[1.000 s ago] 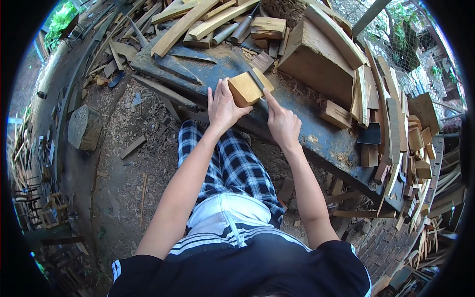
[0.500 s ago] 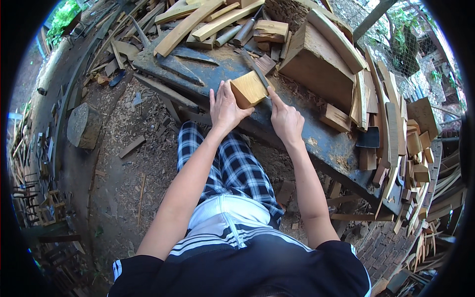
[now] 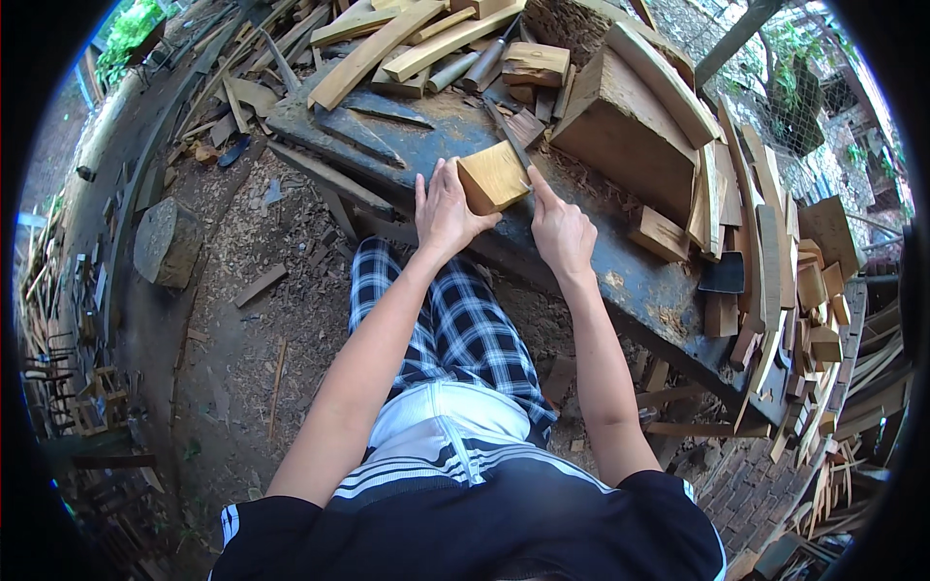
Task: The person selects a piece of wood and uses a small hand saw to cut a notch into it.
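At the near edge of the dark workbench (image 3: 436, 143), my left hand (image 3: 446, 208) is closed round the left and near sides of a squared wooden block (image 3: 496, 176). Its pale top face is turned up. My right hand (image 3: 564, 232) is closed at the block's right side, index finger stretched along the near end of a long, flat, dark tool (image 3: 508, 128). That tool lies along the block's far right edge and points away over the bench. A small bright tip shows by the right fingers. The tool's exact kind, and how the curled fingers grip it, cannot be made out.
Wood strips (image 3: 378, 53) and round-handled tools (image 3: 482, 66) lie at the bench's far side. Beyond my right hand stands a big timber block (image 3: 625, 116), with a smaller offcut (image 3: 659, 234) nearer. Curved pieces (image 3: 765, 232) crowd the right end. A log stump (image 3: 168, 244) stands left on chip-strewn ground.
The view has shifted very slightly. Both hands, the block and the flat tool keep almost the same places relative to one another.
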`<state>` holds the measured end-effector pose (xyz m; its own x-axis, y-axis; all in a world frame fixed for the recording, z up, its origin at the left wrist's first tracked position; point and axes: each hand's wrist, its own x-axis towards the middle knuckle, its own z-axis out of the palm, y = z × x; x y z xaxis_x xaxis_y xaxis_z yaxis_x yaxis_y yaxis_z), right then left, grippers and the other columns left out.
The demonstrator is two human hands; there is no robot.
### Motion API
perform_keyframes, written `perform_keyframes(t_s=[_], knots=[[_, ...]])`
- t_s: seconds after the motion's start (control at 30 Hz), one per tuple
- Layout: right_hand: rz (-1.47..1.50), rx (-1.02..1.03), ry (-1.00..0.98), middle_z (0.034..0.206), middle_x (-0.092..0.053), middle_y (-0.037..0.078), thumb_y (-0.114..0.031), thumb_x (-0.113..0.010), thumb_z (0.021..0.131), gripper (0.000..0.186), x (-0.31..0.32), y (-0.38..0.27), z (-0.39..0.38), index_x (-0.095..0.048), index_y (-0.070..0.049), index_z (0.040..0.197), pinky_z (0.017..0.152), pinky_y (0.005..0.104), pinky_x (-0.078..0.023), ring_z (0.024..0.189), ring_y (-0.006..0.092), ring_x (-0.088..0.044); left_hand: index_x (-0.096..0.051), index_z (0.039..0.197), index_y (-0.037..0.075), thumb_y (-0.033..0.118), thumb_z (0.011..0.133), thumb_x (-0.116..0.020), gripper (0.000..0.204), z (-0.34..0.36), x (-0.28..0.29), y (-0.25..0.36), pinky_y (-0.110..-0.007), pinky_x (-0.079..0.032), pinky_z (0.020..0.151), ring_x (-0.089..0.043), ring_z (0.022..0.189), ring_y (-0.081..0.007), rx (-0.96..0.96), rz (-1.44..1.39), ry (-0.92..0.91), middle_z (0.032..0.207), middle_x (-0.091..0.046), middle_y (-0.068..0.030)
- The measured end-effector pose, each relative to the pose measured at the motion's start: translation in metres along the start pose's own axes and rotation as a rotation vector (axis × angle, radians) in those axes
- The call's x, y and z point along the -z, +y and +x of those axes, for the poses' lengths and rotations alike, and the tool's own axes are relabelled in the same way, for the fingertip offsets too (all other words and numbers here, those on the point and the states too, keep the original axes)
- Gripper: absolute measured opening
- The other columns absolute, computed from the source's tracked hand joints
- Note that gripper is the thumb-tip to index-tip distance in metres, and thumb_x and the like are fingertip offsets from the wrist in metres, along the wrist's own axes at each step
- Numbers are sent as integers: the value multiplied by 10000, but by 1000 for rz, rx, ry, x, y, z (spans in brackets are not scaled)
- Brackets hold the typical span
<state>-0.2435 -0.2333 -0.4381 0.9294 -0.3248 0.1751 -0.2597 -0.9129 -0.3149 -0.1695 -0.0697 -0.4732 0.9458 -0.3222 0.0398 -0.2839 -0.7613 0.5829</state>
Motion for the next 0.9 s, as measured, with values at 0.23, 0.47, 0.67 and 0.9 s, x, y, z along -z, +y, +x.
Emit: perform_keyframes(t_s=[0.23, 0.47, 0.67, 0.9], knots=[[83, 122, -161, 810, -704, 207, -199, -523, 991, 425, 27, -41, -49, -578, -299, 1401, 623, 490, -550, 705, 400, -697, -265, 1477, 9, 452, 609, -897, 1162, 0, 0, -11, -503, -112, 1249, -290, 1494, -306, -17, 56, 40, 1525, -393, -236], [23, -17, -47, 801, -693, 235, -255, -500, 1003, 394, -3, -8, 7, -592, -329, 1380, 673, 513, -548, 749, 431, -691, -269, 1471, 10, 468, 619, -888, 1148, 0, 3, -3, -513, -124, 1245, -304, 1486, -311, -30, 19, 12, 1511, -410, -225], [67, 168, -109, 727, -690, 212, -227, -518, 981, 402, 25, -40, -44, -603, -314, 1365, 556, 489, -552, 628, 383, -696, -269, 1463, 1, 448, 613, -896, 1148, -1, 2, -10, -516, -128, 1244, -314, 1483, -316, -24, 4, 27, 1507, -410, -250], [0, 116, 53, 713, -691, 202, -242, -518, 983, 377, -12, -1, 19, -618, -310, 1341, 575, 503, -555, 642, 388, -700, -262, 1479, 8, 442, 609, -897, 1162, 2, 7, 2, -507, -121, 1245, -303, 1487, -310, -17, -6, -22, 1513, -416, -215]])
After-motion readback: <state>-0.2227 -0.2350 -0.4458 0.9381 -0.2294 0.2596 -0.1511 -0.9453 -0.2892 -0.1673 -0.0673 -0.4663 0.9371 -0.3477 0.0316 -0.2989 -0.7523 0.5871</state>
